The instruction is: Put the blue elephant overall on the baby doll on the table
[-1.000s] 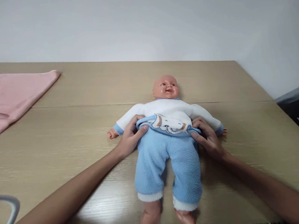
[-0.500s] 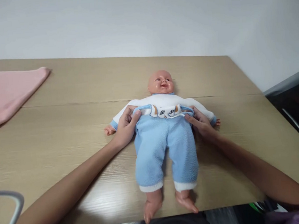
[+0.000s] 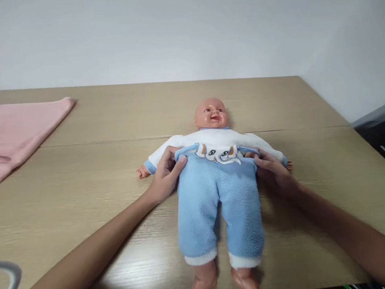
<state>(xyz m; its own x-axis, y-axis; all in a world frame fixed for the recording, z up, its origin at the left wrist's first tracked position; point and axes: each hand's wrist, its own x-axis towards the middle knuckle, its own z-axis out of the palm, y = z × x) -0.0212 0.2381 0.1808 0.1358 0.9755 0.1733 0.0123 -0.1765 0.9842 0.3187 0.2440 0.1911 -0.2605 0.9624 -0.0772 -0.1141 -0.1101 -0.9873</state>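
Note:
A baby doll lies on its back on the wooden table, head away from me. It wears a white top with a printed front and fluffy light-blue trousers with white cuffs. My left hand pinches the trousers' waistband at the doll's left-hand side. On the other side, my right hand grips the same waistband. The waistband sits high over the lower part of the top. The doll's bare feet reach the table's near edge.
A pink cloth lies spread at the table's far left. A grey curved metal bar shows at the bottom left corner. A white wall stands behind the table, and a dark area lies beyond the table's right edge.
Both hands have drawn the trousers' waistband further up the doll's body, covering more of the printed top. The view has shifted slightly.

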